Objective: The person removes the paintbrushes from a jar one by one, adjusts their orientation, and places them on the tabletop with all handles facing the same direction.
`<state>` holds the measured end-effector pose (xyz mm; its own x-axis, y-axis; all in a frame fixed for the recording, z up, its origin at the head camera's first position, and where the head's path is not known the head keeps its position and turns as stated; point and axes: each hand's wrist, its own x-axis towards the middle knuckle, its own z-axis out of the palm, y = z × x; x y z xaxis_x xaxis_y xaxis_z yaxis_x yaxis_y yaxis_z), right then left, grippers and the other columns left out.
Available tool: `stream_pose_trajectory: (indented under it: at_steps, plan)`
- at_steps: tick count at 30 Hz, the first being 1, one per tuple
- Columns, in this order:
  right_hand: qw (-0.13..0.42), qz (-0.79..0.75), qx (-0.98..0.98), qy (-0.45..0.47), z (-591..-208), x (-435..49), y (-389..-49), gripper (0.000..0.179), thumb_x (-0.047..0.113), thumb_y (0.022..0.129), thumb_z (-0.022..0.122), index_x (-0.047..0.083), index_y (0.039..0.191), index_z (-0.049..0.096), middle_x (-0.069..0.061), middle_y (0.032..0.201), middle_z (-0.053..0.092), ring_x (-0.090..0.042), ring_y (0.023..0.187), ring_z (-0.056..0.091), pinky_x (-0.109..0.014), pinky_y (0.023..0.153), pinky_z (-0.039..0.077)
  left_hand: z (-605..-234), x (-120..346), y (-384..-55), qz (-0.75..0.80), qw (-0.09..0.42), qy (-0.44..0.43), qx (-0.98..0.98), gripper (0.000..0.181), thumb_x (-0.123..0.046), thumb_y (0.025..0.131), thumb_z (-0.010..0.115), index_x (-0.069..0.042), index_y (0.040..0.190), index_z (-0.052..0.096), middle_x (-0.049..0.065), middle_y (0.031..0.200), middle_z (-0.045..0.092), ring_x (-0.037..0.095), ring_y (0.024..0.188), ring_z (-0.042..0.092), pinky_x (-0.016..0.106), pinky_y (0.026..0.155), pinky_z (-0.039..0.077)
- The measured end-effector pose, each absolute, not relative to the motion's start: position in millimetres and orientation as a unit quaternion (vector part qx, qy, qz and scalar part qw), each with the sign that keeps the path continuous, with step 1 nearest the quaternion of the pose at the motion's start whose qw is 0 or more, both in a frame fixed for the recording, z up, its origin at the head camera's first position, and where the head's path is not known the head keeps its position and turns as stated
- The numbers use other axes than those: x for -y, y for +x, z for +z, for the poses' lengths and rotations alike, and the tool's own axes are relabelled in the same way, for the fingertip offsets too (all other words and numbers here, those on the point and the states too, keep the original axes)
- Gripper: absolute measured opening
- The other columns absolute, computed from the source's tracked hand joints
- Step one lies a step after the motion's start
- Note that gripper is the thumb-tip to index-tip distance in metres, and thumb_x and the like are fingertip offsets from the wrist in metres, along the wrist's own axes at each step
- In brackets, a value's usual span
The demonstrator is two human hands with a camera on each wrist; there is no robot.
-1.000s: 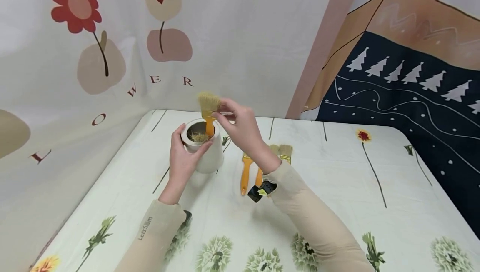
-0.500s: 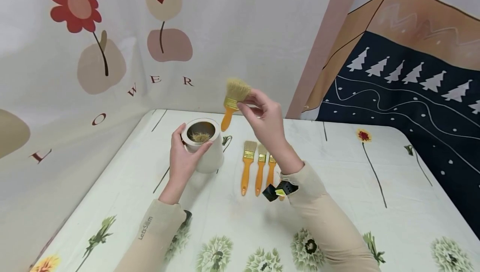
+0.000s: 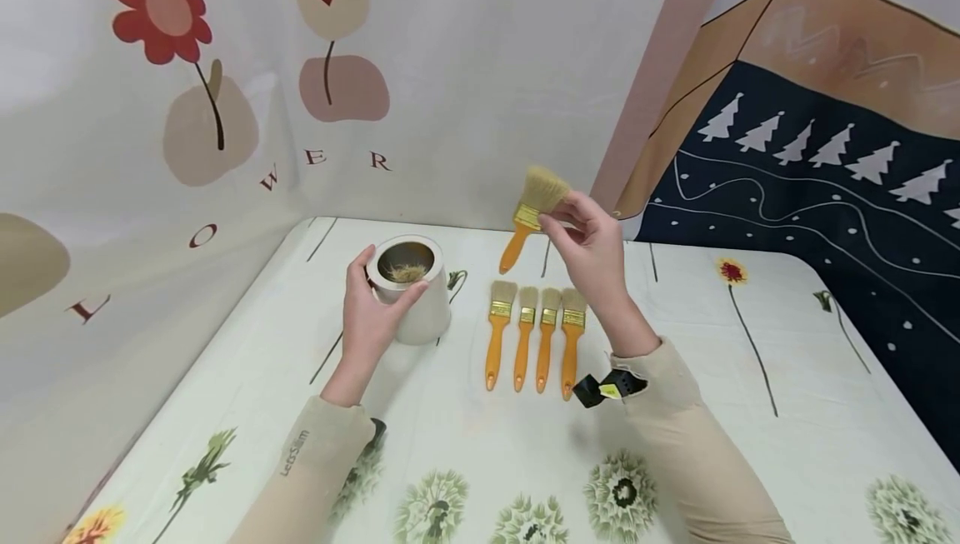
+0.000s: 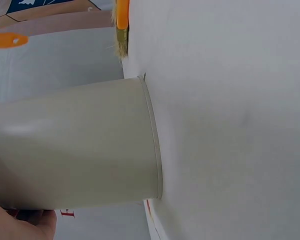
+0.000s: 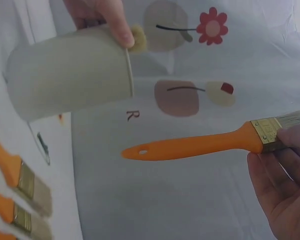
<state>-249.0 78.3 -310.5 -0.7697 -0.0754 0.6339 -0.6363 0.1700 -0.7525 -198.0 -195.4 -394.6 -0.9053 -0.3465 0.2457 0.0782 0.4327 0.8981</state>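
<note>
My right hand (image 3: 596, 248) pinches a wide paintbrush (image 3: 517, 236) by its brass ferrule, bristles up and the orange handle pointing down to the left, in the air above the table. In the right wrist view thumb and fingers close on the ferrule of that paintbrush (image 5: 200, 144). My left hand (image 3: 372, 306) grips the rim of a pale, tapered pot (image 3: 423, 315) that stands on the table. Some bristle tips (image 3: 406, 273) show inside its dark opening. The left wrist view shows the side of the pot (image 4: 75, 145) and its base on the cloth.
Several paintbrushes (image 3: 545, 344) with orange handles lie in a row to the right of the pot, bristles toward the back. A flower-printed white cloth (image 3: 697, 377) covers the table. Printed curtains (image 3: 480, 94) hang behind its far edge.
The right hand has lifted the paintbrush out of the pot's mouth and carried it to the right, over the row of brushes. The left hand keeps its grip on the pot.
</note>
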Motion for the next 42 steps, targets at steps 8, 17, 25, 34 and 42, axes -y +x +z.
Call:
stream_pose_trajectory:
  at_steps: [8,17,25,34,42]
  plan:
    - [0.208,0.578,0.767,0.182,-326,-106,-251,0.028,0.007,0.093,0.069,-0.003,0.119,0.065,-0.020,0.108,0.071,0.006,0.090,0.066,-0.008,0.079,0.055,-395,195,-198,-0.521,0.207,0.080,0.825,0.098,-0.035,0.081,0.083,-0.007,0.155,0.025,0.014,0.160,0.030,0.031,0.145,0.035,0.047,0.121,0.034]
    - [0.163,0.571,0.793,0.139,-343,-134,-253,0.030,0.012,0.096,0.066,-0.002,0.123,0.064,-0.018,0.109,0.066,0.011,0.089,0.063,-0.009,0.079,0.055,-393,195,-197,-0.520,0.206,0.082,0.825,0.098,-0.035,0.081,0.083,-0.008,0.155,0.024,0.014,0.160,0.030,0.031,0.145,0.036,0.047,0.120,0.034]
    - [0.099,0.562,0.816,0.094,-360,-159,-257,0.035,0.014,0.097,0.064,-0.003,0.128,0.060,-0.002,0.102,0.066,0.010,0.085,0.063,-0.013,0.074,0.058,-393,196,-197,-0.517,0.201,0.084,0.828,0.098,-0.037,0.082,0.082,-0.009,0.155,0.024,0.013,0.160,0.031,0.032,0.145,0.036,0.048,0.121,0.034]
    - [-0.003,0.535,0.845,0.028,-385,-184,-260,0.046,0.018,0.100,0.061,-0.003,0.140,0.051,-0.023,0.121,0.061,0.009,0.082,0.060,-0.027,0.082,0.061,-393,194,-197,-0.516,0.206,0.081,0.827,0.097,-0.035,0.082,0.082,-0.008,0.155,0.025,0.014,0.160,0.031,0.032,0.145,0.037,0.048,0.120,0.034]
    - [-0.071,0.533,0.843,0.000,-409,-197,-267,0.048,0.014,0.100,0.060,-0.008,0.140,0.047,-0.012,0.112,0.063,0.008,0.077,0.060,-0.024,0.080,0.062,-394,195,-198,-0.516,0.207,0.082,0.827,0.097,-0.037,0.081,0.082,-0.009,0.155,0.025,0.013,0.159,0.032,0.031,0.144,0.038,0.047,0.119,0.036]
